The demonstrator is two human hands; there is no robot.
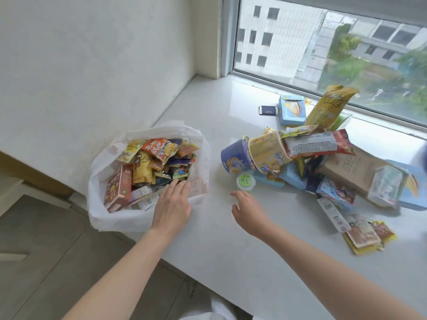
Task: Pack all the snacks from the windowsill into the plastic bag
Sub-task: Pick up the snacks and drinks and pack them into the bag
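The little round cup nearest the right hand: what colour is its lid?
Green, on a white cup; head view.

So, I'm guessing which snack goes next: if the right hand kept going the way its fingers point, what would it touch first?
Most likely the small round cup with the green lid. The right hand is open, its fingertips just short of it. Beyond that lies the blue tub, though depth is hard to judge.
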